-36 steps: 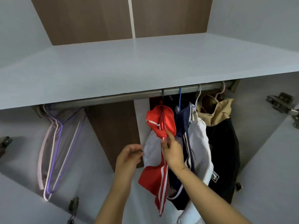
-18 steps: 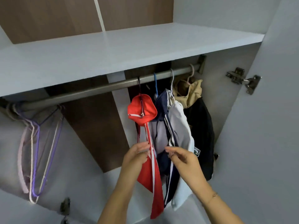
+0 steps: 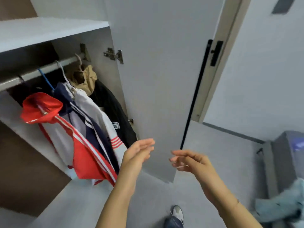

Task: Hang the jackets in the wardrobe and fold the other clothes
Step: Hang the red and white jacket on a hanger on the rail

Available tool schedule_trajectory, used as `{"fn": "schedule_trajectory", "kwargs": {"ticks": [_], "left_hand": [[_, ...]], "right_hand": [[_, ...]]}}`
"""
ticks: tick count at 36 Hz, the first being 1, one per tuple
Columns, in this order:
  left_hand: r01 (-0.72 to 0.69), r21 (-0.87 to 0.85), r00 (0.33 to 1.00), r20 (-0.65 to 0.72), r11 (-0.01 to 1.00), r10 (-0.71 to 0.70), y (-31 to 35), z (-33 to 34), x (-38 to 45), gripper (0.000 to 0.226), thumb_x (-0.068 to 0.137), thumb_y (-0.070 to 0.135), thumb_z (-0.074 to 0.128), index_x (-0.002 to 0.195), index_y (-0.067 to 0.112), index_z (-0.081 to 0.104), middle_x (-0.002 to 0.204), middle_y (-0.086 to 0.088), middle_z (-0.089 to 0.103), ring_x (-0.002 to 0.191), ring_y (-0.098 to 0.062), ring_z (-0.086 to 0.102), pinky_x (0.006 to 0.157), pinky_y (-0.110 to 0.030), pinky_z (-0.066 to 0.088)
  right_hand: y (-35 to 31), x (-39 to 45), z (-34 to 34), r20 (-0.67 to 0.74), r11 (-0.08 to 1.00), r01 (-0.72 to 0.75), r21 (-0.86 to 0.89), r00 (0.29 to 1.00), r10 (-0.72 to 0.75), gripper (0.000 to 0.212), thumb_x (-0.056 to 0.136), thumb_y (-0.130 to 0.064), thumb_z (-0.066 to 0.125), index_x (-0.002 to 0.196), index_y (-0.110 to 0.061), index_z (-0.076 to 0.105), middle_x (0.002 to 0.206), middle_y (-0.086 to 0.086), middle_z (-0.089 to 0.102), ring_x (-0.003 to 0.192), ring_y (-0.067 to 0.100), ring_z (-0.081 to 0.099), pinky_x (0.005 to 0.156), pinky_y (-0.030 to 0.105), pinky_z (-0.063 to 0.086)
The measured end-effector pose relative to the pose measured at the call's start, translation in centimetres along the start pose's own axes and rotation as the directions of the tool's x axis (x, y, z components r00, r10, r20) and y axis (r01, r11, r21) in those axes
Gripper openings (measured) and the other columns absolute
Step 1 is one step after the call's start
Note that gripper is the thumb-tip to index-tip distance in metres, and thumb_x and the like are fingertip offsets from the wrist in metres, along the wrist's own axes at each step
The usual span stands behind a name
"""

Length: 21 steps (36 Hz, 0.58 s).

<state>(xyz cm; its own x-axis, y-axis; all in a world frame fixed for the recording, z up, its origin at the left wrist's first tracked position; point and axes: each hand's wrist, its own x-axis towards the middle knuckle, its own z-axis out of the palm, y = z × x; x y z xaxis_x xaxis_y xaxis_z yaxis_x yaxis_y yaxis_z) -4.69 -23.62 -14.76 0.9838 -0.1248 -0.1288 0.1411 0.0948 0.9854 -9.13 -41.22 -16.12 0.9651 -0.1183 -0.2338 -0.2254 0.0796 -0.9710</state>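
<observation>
Both hands off the red jacket (image 3: 85, 155) now; left hand (image 3: 139, 152) and right hand (image 3: 189, 160) loose, empty. Jackets hung; teal garment (image 3: 283, 204) lower right probably next for folding.

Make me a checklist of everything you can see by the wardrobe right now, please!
Surface: grey floor; white wardrobe shelf above a metal rail.
Job's things: four garments hang on the rail: red and white jacket, navy and white jacket, white jacket, and a black jacket with a tan hood. A light blue garment lies at lower right, not folded.
Clutter: grey box-like thing, blurred.
Grippers: left hand open, holding nothing; right hand open with relaxed fingers, holding nothing.
Cables: nothing seen.
Surroundings: open wardrobe door with hinge; room door handle; a shoe below.
</observation>
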Motion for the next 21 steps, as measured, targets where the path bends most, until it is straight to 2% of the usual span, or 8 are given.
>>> {"fn": "schedule_trajectory", "kwargs": {"ticks": [5,10,14,17,21], "left_hand": [[0.042,0.015,0.976,0.213,0.999,-0.044,-0.9,7.7,-1.5,0.022,0.094,0.004,0.055,0.100,0.018,0.070,0.107,-0.001,0.073,0.105,-0.013,0.066,0.092,-0.029,0.049],[0.073,0.060,0.904,0.417,0.996,-0.091,-2.8,16.0,-4.0,0.021,0.094,0.003,0.055,0.100,0.017,0.069,0.101,0.006,0.074,0.099,-0.010,0.068,0.086,-0.022,0.051],[0.060,0.116,0.810,0.575,0.991,-0.116,-4.6,23.3,-6.7,0.021,0.094,0.004,0.055,0.101,0.018,0.069,0.103,0.008,0.074,0.098,-0.007,0.068,0.081,-0.019,0.050],[0.052,0.154,0.726,0.672,0.987,-0.143,-6.3,29.6,-9.4,0.022,0.093,0.004,0.055,0.101,0.018,0.069,0.103,0.008,0.074,0.099,-0.006,0.068,0.079,-0.017,0.050],[0.039,0.200,0.590,0.786,0.979,-0.184,-8.8,38.9,-14.5,0.023,0.093,0.004,0.054,0.100,0.020,0.069,0.100,0.010,0.074,0.099,-0.007,0.067,0.083,-0.022,0.048]], "right_hand": [[0.2,-5.8,-7.9,-0.251,0.999,0.021,0.050,0.968,-0.008,0.034,0.094,0.008,0.041,0.099,-0.004,0.073,0.089,0.011,0.074,0.077,0.014,0.068,0.070,0.024,0.051],[1.6,-11.3,-15.0,-0.461,0.992,0.053,0.111,0.887,0.004,0.032,0.095,0.004,0.045,0.099,-0.009,0.074,0.090,0.009,0.075,0.078,0.014,0.069,0.067,0.021,0.054],[3.4,-16.2,-20.5,-0.599,0.987,0.087,0.132,0.801,0.010,0.019,0.093,-0.008,0.058,0.100,-0.014,0.074,0.094,0.004,0.076,0.084,0.013,0.071,0.069,0.019,0.054],[4.7,-20.5,-24.9,-0.691,0.981,0.108,0.163,0.722,0.035,0.016,0.091,-0.011,0.061,0.098,-0.016,0.075,0.094,0.002,0.076,0.083,0.011,0.071,0.068,0.018,0.054],[6.9,-27.0,-31.9,-0.798,0.966,0.140,0.217,0.595,0.093,0.016,0.092,-0.012,0.060,0.097,-0.016,0.075,0.093,0.003,0.076,0.082,0.013,0.070,0.075,0.028,0.054]]}}
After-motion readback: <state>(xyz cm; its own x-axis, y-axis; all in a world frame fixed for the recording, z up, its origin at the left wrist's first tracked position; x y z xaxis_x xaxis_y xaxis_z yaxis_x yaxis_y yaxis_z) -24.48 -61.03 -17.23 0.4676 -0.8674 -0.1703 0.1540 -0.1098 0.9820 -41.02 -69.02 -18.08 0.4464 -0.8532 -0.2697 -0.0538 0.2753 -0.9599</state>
